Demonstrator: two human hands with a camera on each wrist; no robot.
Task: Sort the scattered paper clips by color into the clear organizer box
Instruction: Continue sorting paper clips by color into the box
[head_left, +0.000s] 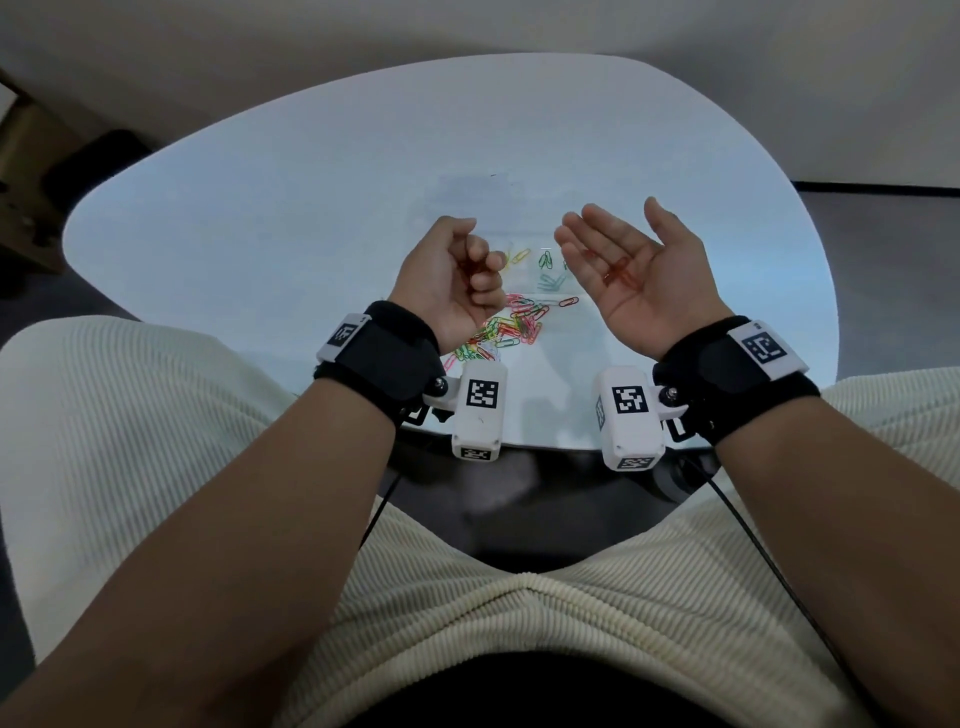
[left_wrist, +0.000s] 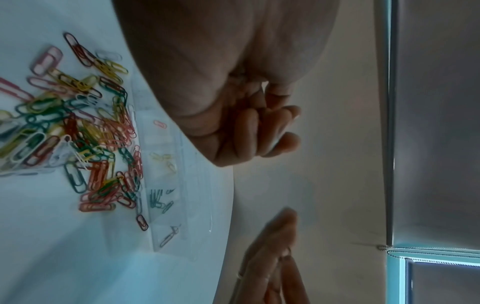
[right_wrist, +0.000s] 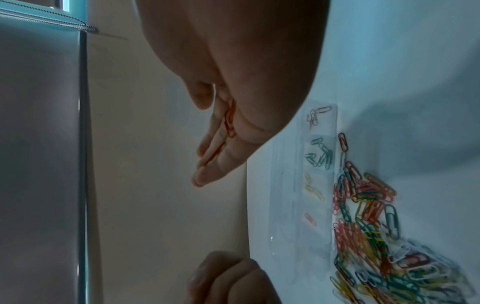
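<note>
Clips (head_left: 511, 325): a mixed-colour heap on the white counter (head_left: 260, 218), just near of the box (right_wrist: 318, 164).
Box: clear, walls hard to make out; green, yellow, pink and pale clips lie in separate compartments.
Right hand (head_left: 631, 270): palm up, fingers spread; red clips (head_left: 621, 273) lie loose on it.
Left hand (head_left: 452, 278): raised, fingers curled; a red tint shows inside, contents unclear.

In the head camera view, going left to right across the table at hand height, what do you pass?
Left hand, fingers curled with something red inside → yellow paper clips in the clear organizer box → green paper clips in the next compartment → right hand, palm up, red paper clips lying on it.
</note>
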